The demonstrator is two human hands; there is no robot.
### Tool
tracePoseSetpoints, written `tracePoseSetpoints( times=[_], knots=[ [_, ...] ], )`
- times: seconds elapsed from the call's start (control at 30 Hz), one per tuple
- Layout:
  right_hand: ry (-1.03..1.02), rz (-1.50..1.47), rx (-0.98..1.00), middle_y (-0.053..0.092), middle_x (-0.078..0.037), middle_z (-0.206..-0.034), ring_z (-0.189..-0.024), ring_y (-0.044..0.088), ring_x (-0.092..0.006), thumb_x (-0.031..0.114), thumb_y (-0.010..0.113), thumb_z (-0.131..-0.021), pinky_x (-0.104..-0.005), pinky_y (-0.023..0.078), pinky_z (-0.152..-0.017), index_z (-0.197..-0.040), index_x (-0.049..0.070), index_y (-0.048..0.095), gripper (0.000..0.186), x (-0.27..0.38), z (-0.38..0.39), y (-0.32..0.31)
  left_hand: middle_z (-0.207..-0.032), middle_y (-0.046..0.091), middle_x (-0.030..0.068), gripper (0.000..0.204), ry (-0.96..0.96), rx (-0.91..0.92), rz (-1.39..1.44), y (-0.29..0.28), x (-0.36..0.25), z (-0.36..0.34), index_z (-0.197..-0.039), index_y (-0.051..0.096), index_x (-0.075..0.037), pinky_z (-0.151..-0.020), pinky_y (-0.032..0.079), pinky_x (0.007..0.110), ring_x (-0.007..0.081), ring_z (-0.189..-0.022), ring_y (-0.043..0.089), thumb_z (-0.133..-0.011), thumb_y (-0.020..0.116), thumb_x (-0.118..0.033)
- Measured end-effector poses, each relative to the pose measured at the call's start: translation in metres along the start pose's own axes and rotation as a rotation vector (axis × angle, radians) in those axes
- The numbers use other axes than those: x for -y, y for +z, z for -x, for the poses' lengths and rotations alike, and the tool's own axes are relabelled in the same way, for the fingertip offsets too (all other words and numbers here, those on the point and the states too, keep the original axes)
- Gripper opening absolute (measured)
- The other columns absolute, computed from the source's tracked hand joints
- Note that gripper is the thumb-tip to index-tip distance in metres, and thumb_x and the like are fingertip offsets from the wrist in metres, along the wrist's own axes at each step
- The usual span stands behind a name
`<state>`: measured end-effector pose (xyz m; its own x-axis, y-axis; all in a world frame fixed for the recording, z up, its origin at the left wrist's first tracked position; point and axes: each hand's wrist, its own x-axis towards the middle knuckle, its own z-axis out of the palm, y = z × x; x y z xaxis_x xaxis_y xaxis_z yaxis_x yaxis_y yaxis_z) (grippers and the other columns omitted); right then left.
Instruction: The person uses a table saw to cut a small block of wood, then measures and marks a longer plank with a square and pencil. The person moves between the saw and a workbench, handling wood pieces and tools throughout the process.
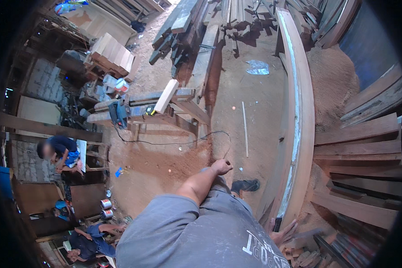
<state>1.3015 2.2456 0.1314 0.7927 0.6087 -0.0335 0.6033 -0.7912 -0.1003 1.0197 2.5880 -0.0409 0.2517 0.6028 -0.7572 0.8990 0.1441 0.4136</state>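
My left hand (221, 166) is closed in front of my body, above the dusty floor. A thin dark line rises from its fingers toward the power tool's cable; whether the hand grips it I cannot tell. Low on the right, my right hand (285, 232) lies with fingers spread at the near end of a long wooden beam (304, 111). A pale, shiny blue-white strip (295, 120) runs along that beam. Between thumb and fingers, at the strip's near end, is a small black piece (278, 224) whose kind is unclear.
A wooden workbench (143, 109) bears a power tool (119, 114), a tape measure (150, 110) and a wood block (167, 95). Timber (183, 27) is stacked beyond. Curved boards (357, 154) and sawdust (330, 80) lie right. Two people (63, 152) sit at left. A cable (169, 143) crosses the floor.
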Motion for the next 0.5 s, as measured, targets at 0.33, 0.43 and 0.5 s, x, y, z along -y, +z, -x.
tracePoseSetpoints(
  times=[0.33, 0.43, 0.5],
  knots=[
    [-0.115, -0.026, -0.158, 0.050, -0.018, -0.150, -0.138, 0.048, -0.0356, 0.050, 0.072, -0.098, -0.0595, 0.036, -0.113, -0.154, 0.009, 0.046, 0.075, 0.012, -0.014, -0.021, -0.134, 0.072, 0.0218, 0.053, 0.028, 0.030, 0.169, 0.015, -0.007, 0.001, -0.130, 0.074, -0.006, -0.108, 0.054, 0.047, 0.0393, -0.124, 0.069, -0.096, 0.069, -0.047],
    [-0.153, -0.062, -0.192, 0.052, -0.017, -0.146, -0.134, 0.050, -0.0335, 0.045, 0.073, -0.098, -0.0561, 0.038, -0.111, -0.150, 0.008, 0.049, 0.068, 0.007, -0.022, -0.021, -0.134, 0.072, 0.0223, 0.053, 0.011, -0.028, 0.236, 0.021, 0.008, 0.006, -0.129, 0.074, -0.006, -0.107, 0.054, 0.047, 0.0396, -0.124, 0.069, -0.096, 0.069, -0.047],
    [-0.171, -0.096, -0.223, 0.053, -0.016, -0.143, -0.131, 0.051, -0.0321, 0.041, 0.073, -0.099, -0.0538, 0.040, -0.110, -0.147, 0.008, 0.051, 0.063, 0.007, -0.028, -0.021, -0.132, 0.073, 0.0229, 0.052, -0.010, -0.071, 0.281, 0.025, 0.023, 0.002, -0.127, 0.075, -0.006, -0.107, 0.054, 0.047, 0.0398, -0.124, 0.069, -0.096, 0.069, -0.048]
  ],
)
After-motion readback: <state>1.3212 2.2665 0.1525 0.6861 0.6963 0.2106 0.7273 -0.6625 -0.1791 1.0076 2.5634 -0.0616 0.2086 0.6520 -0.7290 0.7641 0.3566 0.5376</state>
